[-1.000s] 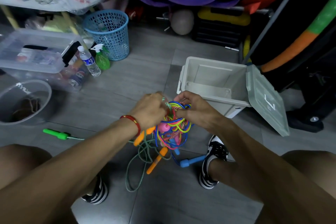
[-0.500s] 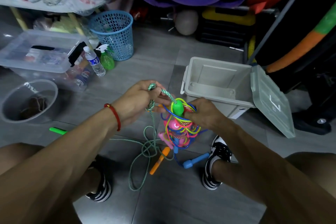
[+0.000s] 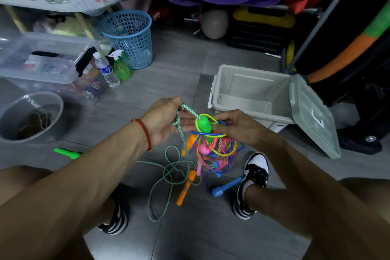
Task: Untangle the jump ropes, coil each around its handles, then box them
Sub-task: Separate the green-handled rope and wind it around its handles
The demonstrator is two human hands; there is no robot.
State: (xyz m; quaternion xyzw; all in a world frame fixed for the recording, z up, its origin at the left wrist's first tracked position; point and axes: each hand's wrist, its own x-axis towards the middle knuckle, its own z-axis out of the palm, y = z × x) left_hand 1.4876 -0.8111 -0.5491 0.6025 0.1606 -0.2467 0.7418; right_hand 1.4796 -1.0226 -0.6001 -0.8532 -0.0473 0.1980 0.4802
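Observation:
A tangle of jump ropes [image 3: 213, 150] in pink, blue, yellow and red hangs between my hands above the floor. My left hand [image 3: 162, 120] pinches the green braided rope [image 3: 168, 173], whose loops trail down onto the tiles. That rope ends in a green handle [image 3: 203, 125] poking out of the top of the tangle. My right hand [image 3: 236, 125] grips the tangle's upper right side. An orange handle [image 3: 185, 189] and a blue handle [image 3: 225, 187] dangle low. The other green handle [image 3: 66, 152] lies on the floor at left. The open grey box [image 3: 251, 95] stands right of my hands.
The box's lid [image 3: 312, 116] leans open at its right. A blue mesh basket [image 3: 128, 38], a water bottle [image 3: 106, 69] and a green spray bottle [image 3: 120, 65] stand behind. Clear bins [image 3: 42, 59] and a round tub [image 3: 29, 116] sit left. My shoes [image 3: 253, 175] flank the ropes.
My left hand has drawn the green braided rope up and left out of the tangle, exposing the green handle on top. More green rope now lies looped on the floor.

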